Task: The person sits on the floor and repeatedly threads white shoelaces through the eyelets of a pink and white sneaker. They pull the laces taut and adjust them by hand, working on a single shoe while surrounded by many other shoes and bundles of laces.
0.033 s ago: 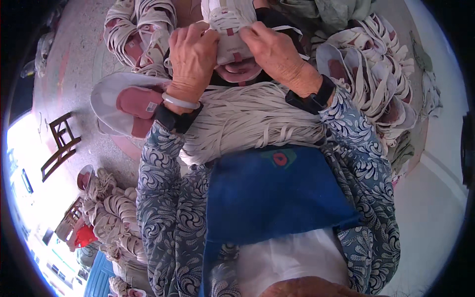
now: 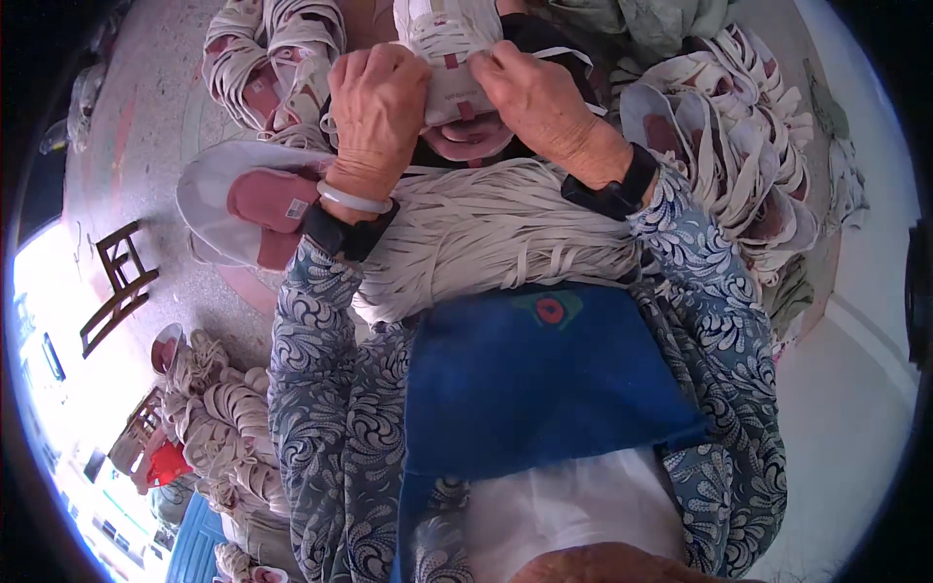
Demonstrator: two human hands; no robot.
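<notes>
- Head view: left hand point(image 2: 379, 102) and right hand point(image 2: 539, 97) both pinch a white-strapped sandal point(image 2: 449, 58), fingers curled tight on it, above the lap.
- Bundle of white straps point(image 2: 486, 238) lies across the lap, over a blue apron point(image 2: 544, 379).
- Speckled concrete floor point(image 2: 146, 146) all round.
- Finished sandals piled right point(image 2: 739, 146); a loose pink-lined sole point(image 2: 248, 204) left.
- Small wooden stool point(image 2: 117, 287) stands far left.

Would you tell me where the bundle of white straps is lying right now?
In the head view the bundle of white straps lies centre, across the blue apron, just below the left hand and right hand.
</notes>
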